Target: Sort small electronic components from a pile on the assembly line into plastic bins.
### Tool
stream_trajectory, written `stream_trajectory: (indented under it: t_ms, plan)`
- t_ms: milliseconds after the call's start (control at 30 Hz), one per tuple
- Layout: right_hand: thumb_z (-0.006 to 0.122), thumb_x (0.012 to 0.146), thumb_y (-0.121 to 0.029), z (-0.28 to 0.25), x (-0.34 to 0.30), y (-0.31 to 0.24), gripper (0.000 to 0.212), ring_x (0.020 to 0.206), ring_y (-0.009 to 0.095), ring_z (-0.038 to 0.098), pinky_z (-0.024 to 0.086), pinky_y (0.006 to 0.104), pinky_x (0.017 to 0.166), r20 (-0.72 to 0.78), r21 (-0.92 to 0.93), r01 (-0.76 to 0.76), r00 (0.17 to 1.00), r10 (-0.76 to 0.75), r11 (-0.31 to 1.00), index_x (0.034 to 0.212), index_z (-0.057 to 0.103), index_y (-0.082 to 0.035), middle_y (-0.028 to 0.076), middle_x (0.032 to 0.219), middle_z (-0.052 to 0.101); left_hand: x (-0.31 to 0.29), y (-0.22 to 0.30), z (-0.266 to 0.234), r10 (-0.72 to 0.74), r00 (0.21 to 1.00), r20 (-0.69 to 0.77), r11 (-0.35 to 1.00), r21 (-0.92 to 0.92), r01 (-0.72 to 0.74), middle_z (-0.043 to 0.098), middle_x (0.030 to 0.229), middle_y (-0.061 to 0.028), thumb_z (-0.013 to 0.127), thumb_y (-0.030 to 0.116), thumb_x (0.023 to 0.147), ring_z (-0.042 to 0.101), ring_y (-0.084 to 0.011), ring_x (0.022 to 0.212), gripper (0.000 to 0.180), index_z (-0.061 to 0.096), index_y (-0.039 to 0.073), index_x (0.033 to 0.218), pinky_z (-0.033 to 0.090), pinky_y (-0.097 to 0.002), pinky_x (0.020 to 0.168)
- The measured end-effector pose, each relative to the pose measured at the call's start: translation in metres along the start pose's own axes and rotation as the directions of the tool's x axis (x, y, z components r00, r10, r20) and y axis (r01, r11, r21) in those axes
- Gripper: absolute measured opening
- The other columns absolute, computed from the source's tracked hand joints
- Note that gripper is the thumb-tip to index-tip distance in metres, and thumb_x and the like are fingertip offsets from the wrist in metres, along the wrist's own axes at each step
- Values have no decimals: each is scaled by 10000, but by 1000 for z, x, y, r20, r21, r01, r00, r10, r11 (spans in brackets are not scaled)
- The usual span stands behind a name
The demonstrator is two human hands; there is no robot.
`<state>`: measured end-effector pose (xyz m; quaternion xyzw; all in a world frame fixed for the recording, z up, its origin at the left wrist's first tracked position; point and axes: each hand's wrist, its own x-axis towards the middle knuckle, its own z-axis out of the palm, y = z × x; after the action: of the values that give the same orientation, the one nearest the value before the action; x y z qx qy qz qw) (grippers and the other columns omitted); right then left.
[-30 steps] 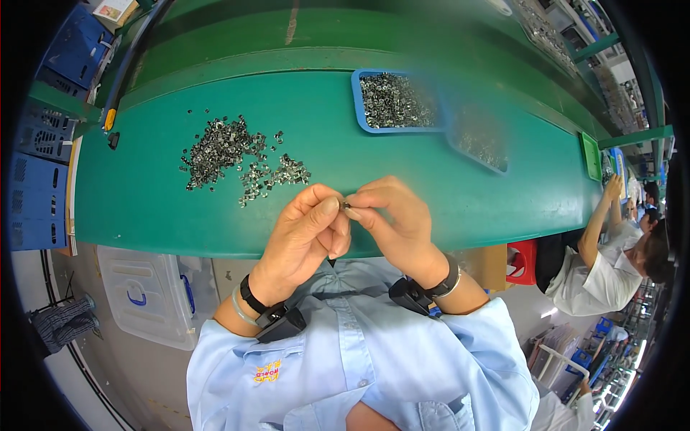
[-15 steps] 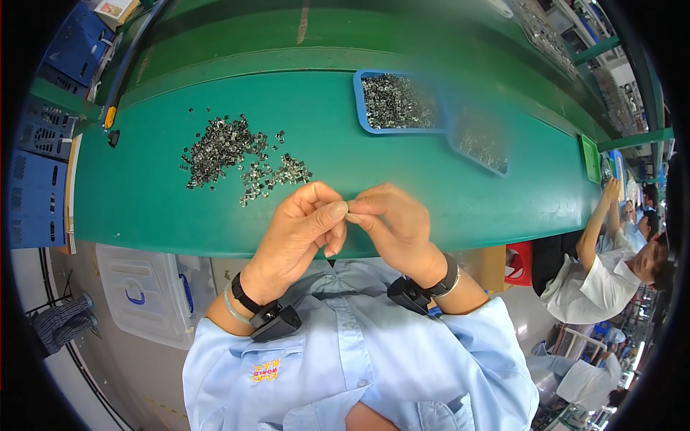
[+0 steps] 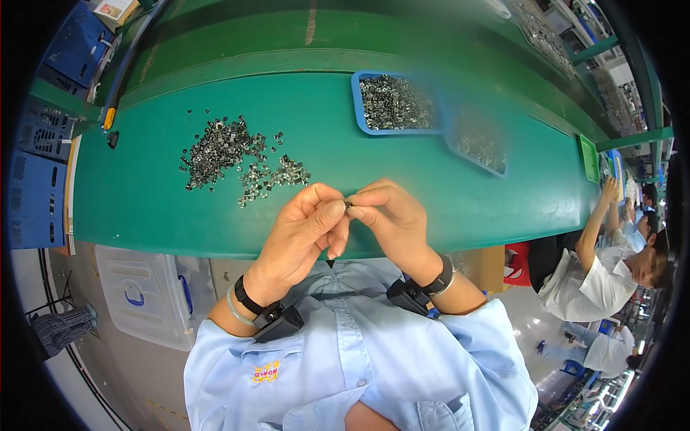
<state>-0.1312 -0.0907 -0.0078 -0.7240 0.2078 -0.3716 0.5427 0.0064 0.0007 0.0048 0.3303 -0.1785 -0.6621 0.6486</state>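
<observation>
both hands (image 3: pixel 305 224) (image 3: pixel 397 221) close together, in fingertip pinches on one small dark part (image 3: pixel 349 204)

The tabletop (image 3: pixel 345 144) is green; small parts (image 3: pixel 219 151) black and silver; trays (image 3: pixel 402 132) blue

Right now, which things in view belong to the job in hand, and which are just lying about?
In use, or likely so:
- small dark part, pinched between left hand and right hand
- loose pile of small parts
- blue tray of similar-looking parts

Apparently just lying about:
- yellow item
- clear lidded bin
- blue crates
</observation>
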Motion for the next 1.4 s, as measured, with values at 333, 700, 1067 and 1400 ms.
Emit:
stream_trajectory:
  t_ms: [333,700,1067,1400]
  plan:
    - [676,792,-35,-21,20,1,83,762,182,611,484,281,673,1,-265,116,993,-120,957,866,638,-45,74,831,635,9,0,3,-9,995,-101,995,102,19,552,692,-26,535,187,943,503,-89,557,141,522,48,965,405,-221,481]
    - [610,837,-91,-62,91,24,120,817,262,609,490,341,706,8,-774,83,993,-121,628,938,637,-33,100,885,618,-22,-5,-36,-101,994,35,964,251,89,595,737,-23,533,170,942,547,-73,607,135,556,44,983,418,-201,516]
    - [690,751,-117,18,70,29,145,776,255,577,472,347,669,506,-601,389,862,-45,698,868,626,-61,62,829,586,-29,-2,-46,-109,994,-15,986,129,110,579,722,-31,520,153,944,530,-84,590,122,549,39,974,418,-213,509]
    - [705,729,-113,-9,58,15,158,767,254,573,456,360,643,386,-550,341,913,-130,763,847,608,-74,48,822,584,-2,3,-33,23,976,-215,991,133,6,570,753,-30,525,155,943,512,-74,557,156,526,32,1039,401,-204,469]
